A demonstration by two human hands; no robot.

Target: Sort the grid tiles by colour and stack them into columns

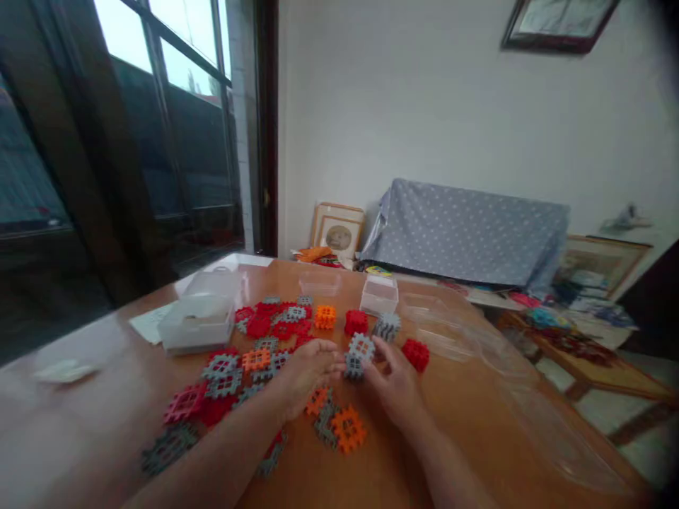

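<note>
Both hands meet over a brown wooden table (467, 417). My left hand (308, 371) and my right hand (390, 378) are closed on a small grey block made of waffle-shaped tiles (358, 353), one hand at each side. Loose red, grey and orange waffle tiles (233, 375) lie scattered to the left and below the hands. An orange tile (347, 428) lies just under my wrists. Finished cubes stand behind: orange (325, 317), red (356, 322), grey (387, 326) and another red cube (415, 353) right of my right hand.
A clear plastic box (204, 314) stands at the left, a smaller clear container (379, 295) behind the cubes, and clear lids (461, 332) at the right. Paper (151, 322) lies by the box. Beyond are a covered piece of furniture (467, 233), framed pictures and a window.
</note>
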